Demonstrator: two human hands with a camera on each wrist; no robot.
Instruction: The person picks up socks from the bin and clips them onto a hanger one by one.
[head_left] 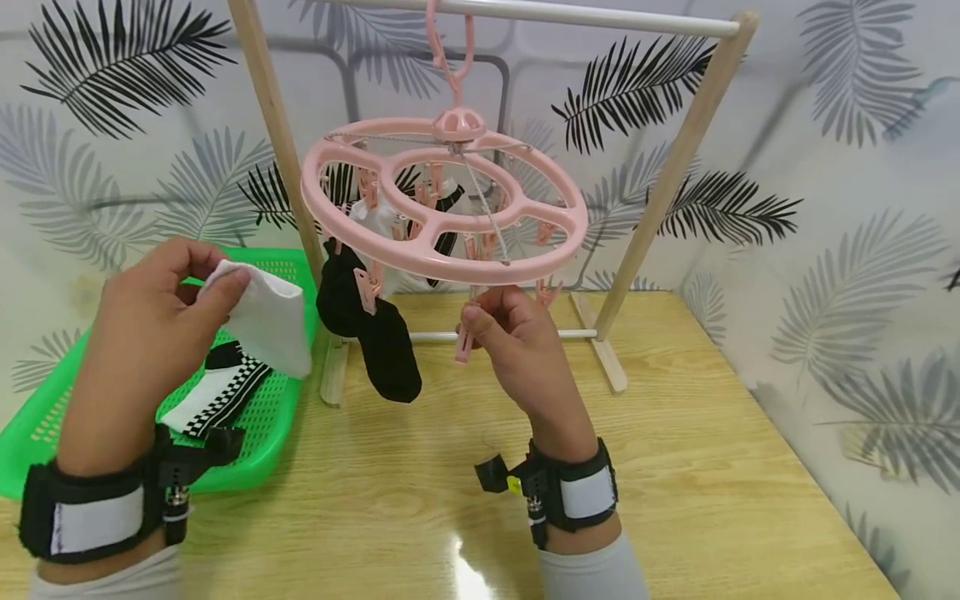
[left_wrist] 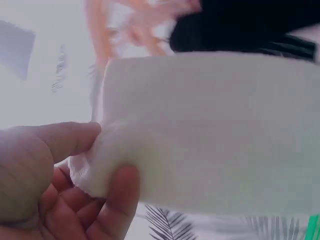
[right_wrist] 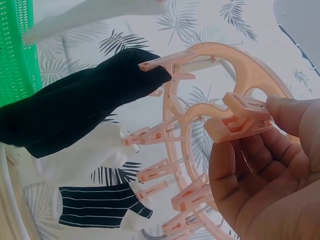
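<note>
My left hand (head_left: 153, 321) pinches a white sock (head_left: 272, 321) by its upper edge, over the green basket's side; in the left wrist view the sock (left_wrist: 210, 130) spreads flat from thumb and fingers. With thumb and fingers, my right hand (head_left: 517, 337) pinches a pink clothespin (head_left: 464, 343) under the front rim of a round pink drying hanger (head_left: 450, 268). Nothing shows between that clothespin's (right_wrist: 240, 117) jaws in the right wrist view. A black sock (head_left: 390, 354) hangs clipped at the hanger's front left. Behind it hang a white sock (right_wrist: 82, 155) and a dark striped sock (right_wrist: 95, 205).
The hanger hooks over a white rod (head_left: 600, 15) on a wooden-legged stand (head_left: 675, 175). At the left, a green basket (head_left: 277, 433) holds a checkered black-and-white sock (head_left: 213, 392). Several other clothespins (right_wrist: 155, 172) dangle from the hanger. Everything stands on a wooden table (head_left: 712, 467).
</note>
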